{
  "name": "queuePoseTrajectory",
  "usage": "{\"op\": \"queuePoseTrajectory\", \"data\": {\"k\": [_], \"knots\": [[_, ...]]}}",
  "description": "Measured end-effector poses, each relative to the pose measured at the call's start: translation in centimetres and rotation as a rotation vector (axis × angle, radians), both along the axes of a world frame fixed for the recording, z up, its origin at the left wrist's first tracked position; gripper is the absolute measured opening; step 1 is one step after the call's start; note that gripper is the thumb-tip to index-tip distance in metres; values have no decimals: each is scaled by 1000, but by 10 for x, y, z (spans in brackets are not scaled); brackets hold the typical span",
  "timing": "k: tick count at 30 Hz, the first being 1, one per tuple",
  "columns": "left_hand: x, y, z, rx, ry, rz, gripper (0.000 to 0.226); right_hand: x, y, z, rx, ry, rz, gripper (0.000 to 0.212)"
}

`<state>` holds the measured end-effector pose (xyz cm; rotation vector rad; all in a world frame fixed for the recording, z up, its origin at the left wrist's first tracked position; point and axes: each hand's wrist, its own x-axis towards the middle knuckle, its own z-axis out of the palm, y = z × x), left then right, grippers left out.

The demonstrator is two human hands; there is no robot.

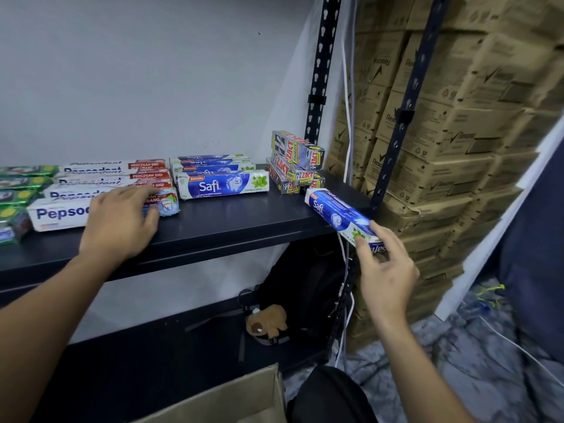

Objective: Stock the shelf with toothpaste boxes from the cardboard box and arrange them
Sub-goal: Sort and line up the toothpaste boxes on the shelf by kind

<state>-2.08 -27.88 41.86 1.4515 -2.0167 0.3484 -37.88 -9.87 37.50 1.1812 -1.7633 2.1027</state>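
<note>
My right hand (385, 264) pinches the near end of a blue and white Safi toothpaste box (337, 213), held slanted over the right front corner of the black shelf (232, 227). My left hand (122, 224) lies flat, fingers spread, on the front Pepsodent box (58, 213), with more Pepsodent boxes stacked behind it. A row of Safi boxes (222, 184) lies in the middle of the shelf. Zact boxes (294, 163) are piled at the right rear. Green boxes (18, 190) lie at the far left. The cardboard box (232, 398) stands open below, its inside hidden.
Black perforated shelf posts (319, 77) rise at the right. Stacked brown cartons (451, 132) fill the space beyond them. A black backpack (305, 288) with a brown plush toy (267, 323) sits on the lower shelf. White cables (348, 123) hang beside the post.
</note>
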Motion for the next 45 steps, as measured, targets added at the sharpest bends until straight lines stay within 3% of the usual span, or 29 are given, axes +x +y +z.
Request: {"op": "queuePoseTrajectory", "data": {"k": [7, 13, 17, 24, 31, 40, 45], "knots": [[0, 3, 2, 9, -4, -1, 44, 34, -3, -11, -75, -75, 237, 26], [0, 2, 1, 2, -2, -4, 32, 55, -19, -5, -27, -49, 490, 28], [1, 1, 0, 7, -2, -5, 33, 51, -49, 13, 114, 29, 630, 25], [0, 3, 2, 21, 5, 7, 44, 7, -119, 54, 560, 356, 788, 22], [1, 0, 0, 5, -1, 4, 45, -3, -151, 66, 702, 249, 922, 30], [2, -1, -2, -1, 27, -14, 43, -2, -176, 61, 558, -119, 881, 17], [2, -2, -2, 4, 30, -11, 43, 4, -185, 47, 529, 78, 577, 41]]}}
